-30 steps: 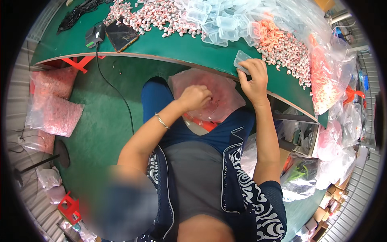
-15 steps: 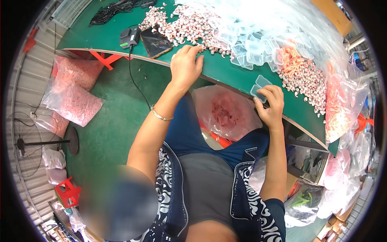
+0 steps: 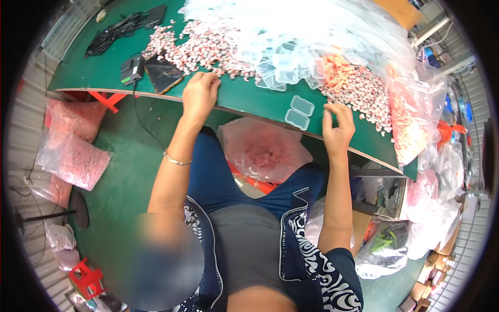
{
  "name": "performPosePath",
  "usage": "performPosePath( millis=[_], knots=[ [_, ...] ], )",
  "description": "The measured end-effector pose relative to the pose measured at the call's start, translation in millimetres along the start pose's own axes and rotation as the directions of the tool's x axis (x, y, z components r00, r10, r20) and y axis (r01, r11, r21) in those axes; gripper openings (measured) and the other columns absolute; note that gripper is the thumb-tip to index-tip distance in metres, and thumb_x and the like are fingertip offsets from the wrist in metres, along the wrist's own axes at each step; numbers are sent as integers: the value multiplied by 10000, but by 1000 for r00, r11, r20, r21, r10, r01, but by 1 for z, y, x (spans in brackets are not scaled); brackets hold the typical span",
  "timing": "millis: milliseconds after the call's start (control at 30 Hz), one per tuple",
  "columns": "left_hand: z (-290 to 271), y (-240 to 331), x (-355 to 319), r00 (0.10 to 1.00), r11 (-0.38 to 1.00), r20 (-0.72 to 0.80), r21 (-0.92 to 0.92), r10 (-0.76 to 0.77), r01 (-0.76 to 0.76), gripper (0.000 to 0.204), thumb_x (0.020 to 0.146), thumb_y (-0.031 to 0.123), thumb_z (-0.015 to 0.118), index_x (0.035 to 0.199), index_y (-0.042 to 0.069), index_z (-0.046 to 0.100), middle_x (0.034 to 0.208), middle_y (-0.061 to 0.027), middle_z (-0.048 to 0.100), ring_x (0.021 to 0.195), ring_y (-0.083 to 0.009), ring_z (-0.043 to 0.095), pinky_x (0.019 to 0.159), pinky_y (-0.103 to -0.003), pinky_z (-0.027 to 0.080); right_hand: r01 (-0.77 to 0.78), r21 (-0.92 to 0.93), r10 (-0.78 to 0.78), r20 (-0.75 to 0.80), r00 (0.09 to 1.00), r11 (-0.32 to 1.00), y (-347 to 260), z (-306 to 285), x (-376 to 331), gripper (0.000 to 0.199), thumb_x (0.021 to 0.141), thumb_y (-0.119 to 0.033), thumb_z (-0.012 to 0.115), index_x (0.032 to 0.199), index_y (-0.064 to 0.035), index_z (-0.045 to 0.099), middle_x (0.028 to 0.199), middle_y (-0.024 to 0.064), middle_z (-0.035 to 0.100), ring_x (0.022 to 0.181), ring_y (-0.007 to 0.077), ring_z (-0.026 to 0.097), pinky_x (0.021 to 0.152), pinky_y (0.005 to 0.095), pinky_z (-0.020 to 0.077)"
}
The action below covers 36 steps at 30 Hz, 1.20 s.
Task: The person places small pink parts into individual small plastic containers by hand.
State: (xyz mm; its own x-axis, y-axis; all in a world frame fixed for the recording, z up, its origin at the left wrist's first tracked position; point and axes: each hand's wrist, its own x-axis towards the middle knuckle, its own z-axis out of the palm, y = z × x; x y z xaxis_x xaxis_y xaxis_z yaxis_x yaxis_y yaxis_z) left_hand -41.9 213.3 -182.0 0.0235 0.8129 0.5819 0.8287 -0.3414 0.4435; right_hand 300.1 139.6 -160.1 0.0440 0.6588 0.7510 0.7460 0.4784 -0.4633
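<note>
My left hand (image 3: 201,95) is at the table's front edge with its fingers curled in toward the thumb. Whatever they may hold is hidden. Just beyond it spreads a heap of small pink-and-grey curled pieces (image 3: 210,44). A small clear plastic box (image 3: 297,119) lies unfolded on the green table, its lid (image 3: 302,105) on the far side. To the right of the box, my right hand (image 3: 339,127) hovers with bent fingers, thumb and forefinger slightly apart. Past that hand lie orange cords (image 3: 337,73) and a second heap of pink-and-grey pieces (image 3: 359,93).
Many clear boxes (image 3: 283,70) are piled at the back under plastic. A dark phone-like slab (image 3: 162,74), a black device with a cable (image 3: 132,69) and black cords (image 3: 117,34) occupy the left. A bag of orange cords (image 3: 413,122) stands right; a pink bag (image 3: 265,151) sits below the table edge.
My right hand has come off the clear box and now sits to its right. My left hand's fingers have drawn closer together. The whole view has shifted, moving the table leftward in the picture.
</note>
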Motion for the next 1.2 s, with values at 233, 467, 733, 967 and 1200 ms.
performPosePath(
  millis=[233,467,733,967,1200],
  knots=[
    [-4,44,-8,991,921,127,-380,-44,89,92,839,57,722,922,21,706,850,-137,661,725,-270,668,665,-362,526,-64,-371,120,130,984,927,40,-10,10,119,800,-169,734,913,-140,713,884,18,682,854,256,642,740,404,447],
    [17,102,-22,957,807,274,-584,98,84,104,831,59,721,928,21,714,828,-109,647,676,-220,609,631,-331,493,-9,-620,166,197,966,785,29,2,9,102,812,-187,712,903,-151,685,903,10,677,922,229,630,819,420,403],
    [47,127,-19,934,765,263,-644,242,-17,91,824,59,722,912,36,714,844,-99,648,676,-230,621,630,-338,504,-21,-560,117,136,984,828,37,9,6,58,816,-145,678,873,-142,673,873,19,683,879,230,642,796,425,405],
    [45,132,-20,900,867,333,-490,280,-88,82,808,120,725,863,63,704,893,-99,623,813,-297,640,718,-405,516,-321,-91,333,187,924,943,-13,0,3,111,777,-113,713,880,-117,674,840,25,681,846,232,644,791,412,419],
    [50,136,-24,916,863,271,-486,298,-137,105,810,157,717,864,69,697,871,-93,602,796,-297,626,695,-408,504,-138,-208,211,386,898,968,-31,4,-5,73,797,-128,718,864,-128,689,828,10,666,845,221,630,814,396,392]
  ],
)
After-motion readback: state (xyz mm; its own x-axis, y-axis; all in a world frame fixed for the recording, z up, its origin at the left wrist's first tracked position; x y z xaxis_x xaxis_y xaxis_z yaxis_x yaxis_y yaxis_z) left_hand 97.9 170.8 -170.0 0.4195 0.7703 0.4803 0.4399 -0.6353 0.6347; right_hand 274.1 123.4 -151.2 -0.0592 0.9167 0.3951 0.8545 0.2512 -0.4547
